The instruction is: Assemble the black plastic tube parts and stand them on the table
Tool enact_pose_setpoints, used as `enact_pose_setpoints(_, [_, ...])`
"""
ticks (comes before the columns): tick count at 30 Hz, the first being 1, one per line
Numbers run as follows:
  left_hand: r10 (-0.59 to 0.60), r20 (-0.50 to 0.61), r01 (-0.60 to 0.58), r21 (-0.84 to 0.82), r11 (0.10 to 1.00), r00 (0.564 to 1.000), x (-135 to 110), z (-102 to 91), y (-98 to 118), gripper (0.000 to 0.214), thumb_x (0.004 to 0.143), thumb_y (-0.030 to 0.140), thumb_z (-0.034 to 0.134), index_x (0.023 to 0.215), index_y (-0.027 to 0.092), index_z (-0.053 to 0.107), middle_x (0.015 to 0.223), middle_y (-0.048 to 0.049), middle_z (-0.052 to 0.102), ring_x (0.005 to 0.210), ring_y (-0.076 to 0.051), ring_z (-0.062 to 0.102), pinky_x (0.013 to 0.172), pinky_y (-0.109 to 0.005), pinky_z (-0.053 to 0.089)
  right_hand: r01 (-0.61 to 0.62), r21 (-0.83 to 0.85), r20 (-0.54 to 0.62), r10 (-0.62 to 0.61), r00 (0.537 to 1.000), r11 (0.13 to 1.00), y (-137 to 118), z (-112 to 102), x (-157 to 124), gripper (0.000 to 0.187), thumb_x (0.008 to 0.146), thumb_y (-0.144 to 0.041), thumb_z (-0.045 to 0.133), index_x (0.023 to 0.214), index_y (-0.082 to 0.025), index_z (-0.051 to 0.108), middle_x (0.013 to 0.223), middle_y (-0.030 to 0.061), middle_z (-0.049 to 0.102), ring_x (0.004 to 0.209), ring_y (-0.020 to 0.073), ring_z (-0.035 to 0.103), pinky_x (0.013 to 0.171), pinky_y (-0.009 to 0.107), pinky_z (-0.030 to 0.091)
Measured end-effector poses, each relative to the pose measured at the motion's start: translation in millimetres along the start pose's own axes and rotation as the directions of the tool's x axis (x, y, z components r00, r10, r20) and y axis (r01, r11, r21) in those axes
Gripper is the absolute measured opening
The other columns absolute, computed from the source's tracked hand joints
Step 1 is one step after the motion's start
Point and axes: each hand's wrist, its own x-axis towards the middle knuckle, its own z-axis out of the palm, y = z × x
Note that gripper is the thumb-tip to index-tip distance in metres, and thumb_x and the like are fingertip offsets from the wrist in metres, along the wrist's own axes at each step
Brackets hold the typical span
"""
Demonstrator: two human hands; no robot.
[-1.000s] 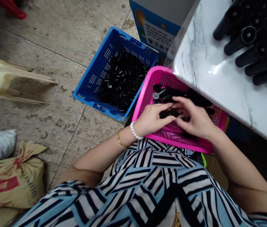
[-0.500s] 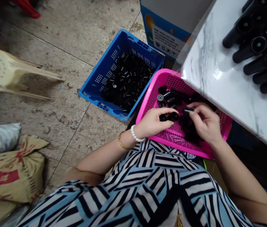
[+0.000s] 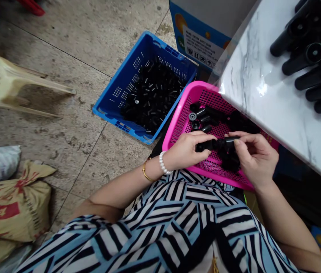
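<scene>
Over the pink basket [image 3: 174, 123], my left hand [image 3: 187, 149] is closed around a short black cylinder [image 3: 206, 145], gripped between thumb and fingers. My right hand [image 3: 257, 153] pinches a longer black tube [image 3: 230, 141] and holds it level. The tube's left end meets the piece in my left hand, or comes very close to it; I cannot tell if they are joined. Beneath both hands, more black tubular parts [image 3: 206, 118] lie loose in the basket, some hidden by my right hand.
A blue crate [image 3: 112, 121] of small black parts stands on the floor beside the basket. On the marble-patterned table [image 3: 246, 87] are many black tubes [image 3: 305, 81]. A printed carton [image 3: 203, 41] stands behind; a cream stool [image 3: 21, 83] and tied sack [image 3: 15, 204] are at left.
My right hand has moved slightly right, and its tube now lies in line with the left hand's piece. My left hand has shifted a little. The whole view has drifted slightly.
</scene>
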Motion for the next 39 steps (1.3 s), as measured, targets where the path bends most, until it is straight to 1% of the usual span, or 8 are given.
enact_pose_setpoints(10, [-0.085,0.080,0.077,0.102,0.992,0.993,-2,10.3,-1,0.028,0.083,0.027,0.076,0.108,0.015,0.071,0.103,-0.0065,0.073,0.099,-0.022,0.068,0.092,-0.035,0.055,0.163,-0.358,0.225,-0.085,0.971,0.919,9,28,-37,0.012,0.100,-0.027,0.059,0.110,-0.022,0.063,0.121,0.0105,0.076,0.097,0.0200,0.077,0.082,0.030,0.063])
enact_pose_setpoints(13, [-0.125,0.179,0.103,0.126,0.987,0.976,-7,15.7,-11,0.027,0.085,0.032,0.078,0.104,0.015,0.070,0.104,-0.0073,0.073,0.102,-0.023,0.067,0.097,-0.038,0.053,0.300,-0.466,0.384,-0.115,0.916,0.832,13,28,-48,0.026,0.102,-0.030,0.055,0.125,-0.017,0.057,0.117,0.0140,0.076,0.093,0.0219,0.078,0.078,0.031,0.065])
enact_pose_setpoints(17, [-0.143,0.295,0.069,0.248,0.966,0.945,-11,24.7,-21,0.031,0.088,0.034,0.074,0.106,0.010,0.068,0.106,-0.0133,0.070,0.104,-0.028,0.065,0.098,-0.043,0.053,0.537,-0.480,0.569,-0.220,0.793,0.694,16,27,-48,0.025,0.099,-0.024,0.058,0.122,-0.015,0.063,0.138,0.0202,0.065,0.123,0.0297,0.068,0.100,0.040,0.061])
enact_pose_setpoints(20, [-0.141,0.283,0.068,0.252,0.965,0.949,-13,25.7,-18,0.033,0.086,0.035,0.075,0.105,0.010,0.065,0.105,-0.0134,0.068,0.102,-0.028,0.063,0.096,-0.043,0.054,0.512,-0.437,0.554,-0.227,0.801,0.739,16,24,-47,0.025,0.099,-0.021,0.059,0.122,-0.015,0.064,0.143,0.0191,0.061,0.125,0.0266,0.067,0.101,0.037,0.061])
enact_pose_setpoints(25, [-0.104,0.168,0.108,-0.017,0.994,0.980,-19,6.9,-1,0.026,0.081,0.020,0.076,0.102,0.016,0.060,0.113,-0.0093,0.066,0.101,-0.020,0.064,0.092,-0.034,0.054,0.362,-0.368,0.446,-0.179,0.877,0.857,21,0,-47,0.028,0.098,-0.018,0.060,0.125,-0.021,0.065,0.126,0.0077,0.073,0.116,0.0185,0.071,0.100,0.033,0.060])
enact_pose_setpoints(31, [-0.313,-0.021,0.261,-0.499,0.826,0.949,-14,-21.1,4,0.035,0.084,0.026,0.077,0.116,0.017,0.064,0.101,-0.0051,0.074,0.095,-0.018,0.071,0.091,-0.032,0.057,0.184,-0.725,0.278,0.037,0.960,0.664,47,-31,-5,0.023,0.100,-0.034,0.057,0.112,-0.021,0.072,0.109,0.0052,0.078,0.094,0.0226,0.075,0.082,0.034,0.059])
enact_pose_setpoints(35, [-0.419,-0.078,0.243,-0.713,0.657,0.905,-4,-29.2,-4,0.027,0.085,0.033,0.077,0.107,0.016,0.072,0.088,-0.0042,0.072,0.083,-0.016,0.071,0.081,-0.030,0.060,0.241,-0.836,0.359,0.159,0.920,0.493,54,-20,29,0.032,0.101,-0.044,0.053,0.108,-0.020,0.073,0.098,0.0095,0.077,0.089,0.0277,0.071,0.073,0.037,0.053])
enact_pose_setpoints(39, [-0.421,-0.187,0.165,-0.724,0.670,0.887,1,-33.0,-6,0.017,0.089,0.032,0.072,0.087,0.015,0.071,0.090,-0.0056,0.073,0.072,-0.012,0.067,0.070,-0.026,0.058,0.392,-0.724,0.486,0.017,0.874,0.568,48,6,44,0.032,0.102,-0.044,0.051,0.103,-0.020,0.072,0.099,0.0101,0.075,0.097,0.0273,0.067,0.081,0.038,0.052])
